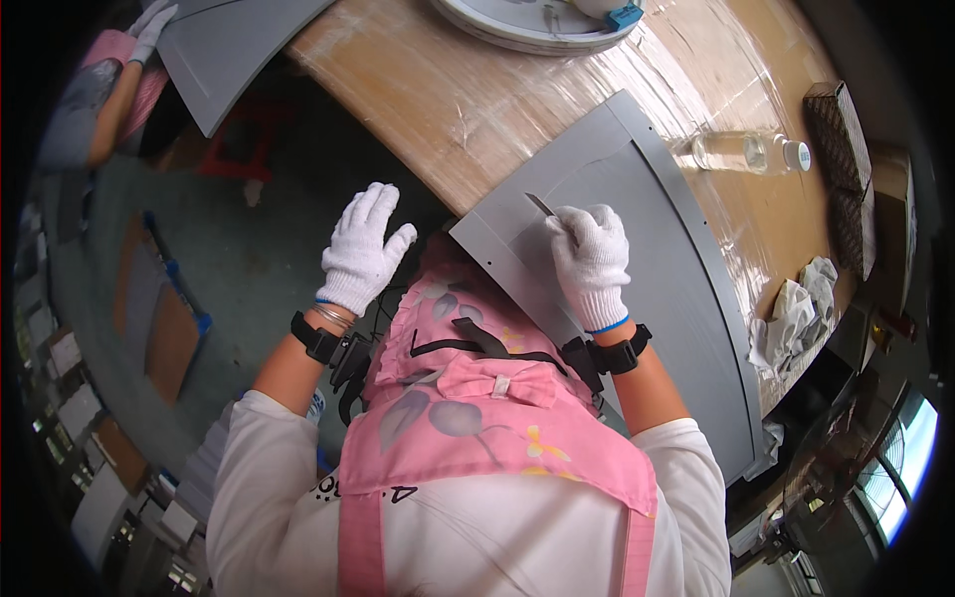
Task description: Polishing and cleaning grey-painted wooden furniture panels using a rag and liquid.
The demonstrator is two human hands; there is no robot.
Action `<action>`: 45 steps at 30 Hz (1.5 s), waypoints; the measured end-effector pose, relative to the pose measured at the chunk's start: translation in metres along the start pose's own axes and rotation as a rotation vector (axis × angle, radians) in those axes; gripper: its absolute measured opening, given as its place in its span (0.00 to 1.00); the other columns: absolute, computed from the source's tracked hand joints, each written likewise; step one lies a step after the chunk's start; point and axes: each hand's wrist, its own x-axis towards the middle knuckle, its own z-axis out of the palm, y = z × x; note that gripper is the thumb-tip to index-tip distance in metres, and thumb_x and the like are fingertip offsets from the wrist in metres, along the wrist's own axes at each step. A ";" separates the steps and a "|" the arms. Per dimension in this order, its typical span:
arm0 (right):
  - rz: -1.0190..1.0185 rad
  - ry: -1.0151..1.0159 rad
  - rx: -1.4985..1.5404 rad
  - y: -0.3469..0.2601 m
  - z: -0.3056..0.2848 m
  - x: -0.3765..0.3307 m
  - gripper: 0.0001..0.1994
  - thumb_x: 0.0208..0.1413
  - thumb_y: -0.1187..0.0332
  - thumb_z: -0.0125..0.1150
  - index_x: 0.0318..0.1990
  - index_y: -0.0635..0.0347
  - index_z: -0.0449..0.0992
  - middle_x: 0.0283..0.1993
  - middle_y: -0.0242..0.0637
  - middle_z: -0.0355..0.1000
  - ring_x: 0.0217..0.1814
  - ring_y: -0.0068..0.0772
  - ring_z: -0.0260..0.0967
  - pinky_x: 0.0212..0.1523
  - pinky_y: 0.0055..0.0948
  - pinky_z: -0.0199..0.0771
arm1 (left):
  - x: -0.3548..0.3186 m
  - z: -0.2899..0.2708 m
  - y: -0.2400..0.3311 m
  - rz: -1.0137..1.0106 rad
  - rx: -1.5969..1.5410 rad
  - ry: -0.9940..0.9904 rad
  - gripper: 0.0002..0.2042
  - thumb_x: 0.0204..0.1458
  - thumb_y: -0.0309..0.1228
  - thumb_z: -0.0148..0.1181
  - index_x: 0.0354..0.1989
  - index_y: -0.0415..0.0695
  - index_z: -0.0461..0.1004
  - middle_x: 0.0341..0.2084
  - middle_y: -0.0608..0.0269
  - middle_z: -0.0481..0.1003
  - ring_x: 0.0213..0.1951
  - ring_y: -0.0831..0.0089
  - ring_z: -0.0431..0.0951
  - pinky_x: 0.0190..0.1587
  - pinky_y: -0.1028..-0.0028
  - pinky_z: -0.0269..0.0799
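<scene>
A large curved grey panel (652,234) lies on the table, its near corner jutting past the edge toward my apron. My right hand (593,257), in a white knitted glove, is closed over this panel and grips a small knife (538,204). Only its thin blade shows, pointing to the far left; the fingers hide the handle. Off the table's edge, left of the panel, my gloved left hand (359,254) hangs in the air with its fingers stretched out and nothing in it.
Plastic film covers the table (428,109). A clear bottle (751,152) lies at the right, near crumpled white gloves (796,313) and a patterned box (842,169). A round grey tray (542,40) stands at the far side. At far left, another person's gloved hands (149,35) touch another grey panel (234,50).
</scene>
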 end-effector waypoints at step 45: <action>0.459 0.100 -0.383 0.045 -0.008 0.127 0.11 0.57 0.75 0.52 0.47 0.59 0.72 0.36 0.45 0.72 0.34 0.49 0.73 0.33 0.43 0.76 | 0.017 0.001 0.037 -0.119 -0.586 -0.285 0.18 0.63 0.41 0.51 0.52 0.41 0.74 0.45 0.50 0.78 0.48 0.54 0.78 0.52 0.63 0.73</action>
